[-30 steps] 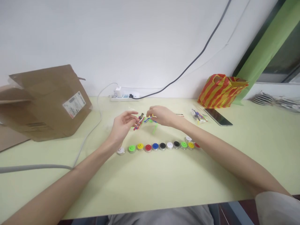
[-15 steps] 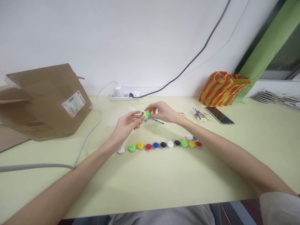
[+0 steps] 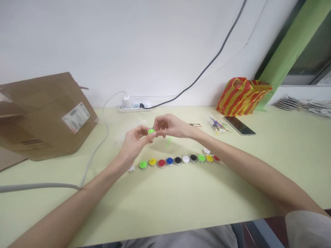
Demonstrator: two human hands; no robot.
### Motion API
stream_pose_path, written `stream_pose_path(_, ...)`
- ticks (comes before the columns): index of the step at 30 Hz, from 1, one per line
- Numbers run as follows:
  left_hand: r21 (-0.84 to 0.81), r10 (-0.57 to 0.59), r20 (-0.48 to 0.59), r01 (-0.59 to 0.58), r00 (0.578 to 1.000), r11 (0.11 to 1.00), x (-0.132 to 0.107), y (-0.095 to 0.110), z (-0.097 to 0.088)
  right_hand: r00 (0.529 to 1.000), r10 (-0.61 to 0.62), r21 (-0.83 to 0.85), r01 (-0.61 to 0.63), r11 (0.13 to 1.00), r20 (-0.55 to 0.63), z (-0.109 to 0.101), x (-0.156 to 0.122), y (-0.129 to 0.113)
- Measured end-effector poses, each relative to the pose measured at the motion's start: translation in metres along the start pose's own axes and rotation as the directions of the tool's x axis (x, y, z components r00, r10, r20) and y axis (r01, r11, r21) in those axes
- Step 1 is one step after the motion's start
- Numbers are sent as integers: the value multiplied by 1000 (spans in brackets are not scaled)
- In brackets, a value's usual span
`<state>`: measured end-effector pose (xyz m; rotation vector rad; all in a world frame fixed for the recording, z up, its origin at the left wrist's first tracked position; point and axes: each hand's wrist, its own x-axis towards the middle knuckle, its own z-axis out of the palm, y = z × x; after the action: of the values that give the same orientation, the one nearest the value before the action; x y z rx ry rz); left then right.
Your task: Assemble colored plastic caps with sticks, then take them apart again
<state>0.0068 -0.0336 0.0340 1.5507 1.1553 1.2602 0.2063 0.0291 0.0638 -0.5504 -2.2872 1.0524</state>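
In the head view, a row of round caps lies across the table, and I take this row as my landmark. From its left end the colours go white, green, yellow, red, blue, black, white, black, green, yellow and red, the last one partly covered by the right arm.

Beyond the row, the left hand is closed on a small green piece, pinching it between thumb and fingers. The right hand has its fingertips bent close at this same piece; whether they also grip it, I cannot tell. Between the right hand and the row lies a thin green stick.

Far to the left of the row stands a cardboard box with a white label; its print is too small to read. Beyond the row, by the wall, the power strip has bluish markings, also unreadable. To the right and beyond are a clear packet of coloured pieces, a dark-screened phone and a red-and-yellow striped bag.
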Motion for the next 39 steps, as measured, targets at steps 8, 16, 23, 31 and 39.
stream_pose_path(8,-72,-33,-2,33,999,997,-2,0,2,947,293,-712,-115,692,131,-19,-7,33)
stream_pose_path(16,-44,-54,9,54,999,998,-2,0,1,945,283,-648,-112,754,165,-13,-5,45)
stream_pose_path(23,-7,-77,-38,77,996,997,-4,5,-1,973,210,-641,-100,761,98,-7,-2,53)
stream_pose_path(31,-10,-20,-30,19,999,1000,-4,4,-3,975,198,-668,-80,740,102,-9,-2,56)
stream_pose_path(39,-24,-28,-41,27,999,999,-4,4,-4,975,189,-689,-59,722,115,2,-3,45)
